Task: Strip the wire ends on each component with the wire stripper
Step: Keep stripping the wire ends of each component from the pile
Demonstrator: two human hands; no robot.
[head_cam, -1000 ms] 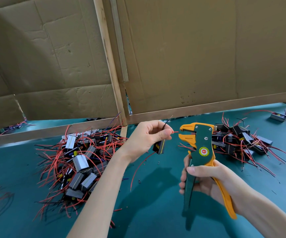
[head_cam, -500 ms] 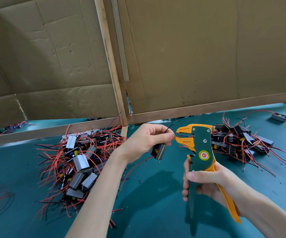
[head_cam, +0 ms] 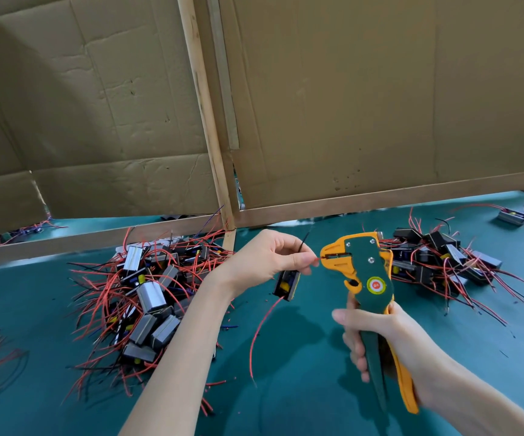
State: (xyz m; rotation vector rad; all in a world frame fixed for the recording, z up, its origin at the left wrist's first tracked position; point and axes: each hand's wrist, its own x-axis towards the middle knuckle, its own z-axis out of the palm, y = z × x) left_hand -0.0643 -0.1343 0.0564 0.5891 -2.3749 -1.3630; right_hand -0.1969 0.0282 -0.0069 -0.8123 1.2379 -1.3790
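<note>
The left hand (head_cam: 263, 259) pinches a red wire (head_cam: 317, 260), tip at the wire stripper (head_cam: 364, 272) mouth. The right hand (head_cam: 389, 338) fingers wrap its handles. The component (head_cam: 287, 283) hangs just left of it.

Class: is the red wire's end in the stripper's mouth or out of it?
In. The red wire runs from the left hand into the slot of the stripper; how deep, cannot tell.
</note>
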